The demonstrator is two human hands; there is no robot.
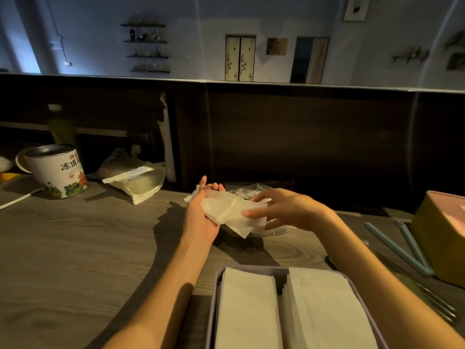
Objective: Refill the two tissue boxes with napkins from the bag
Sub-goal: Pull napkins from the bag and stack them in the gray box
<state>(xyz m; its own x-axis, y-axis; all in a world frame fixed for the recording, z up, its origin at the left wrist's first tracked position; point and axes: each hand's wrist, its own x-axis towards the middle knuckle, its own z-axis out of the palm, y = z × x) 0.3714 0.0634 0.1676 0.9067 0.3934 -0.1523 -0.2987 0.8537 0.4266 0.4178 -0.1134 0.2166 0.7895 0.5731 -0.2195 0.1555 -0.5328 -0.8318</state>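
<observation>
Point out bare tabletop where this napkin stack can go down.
Bare wood lies left of the left hand, between the tea tin and the open tissue box. Right is crowded: clips, yellow box, plastic bag.

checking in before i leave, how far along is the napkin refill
Roughly halfway, it seems. The purple box nearest the camera already holds two full stacks of napkins. In hand: the left hand supports a small bunch of napkins while the right hand pinches its end, above the clear bag. Left: the yellow box at right; its fill cannot be judged from here.
</observation>
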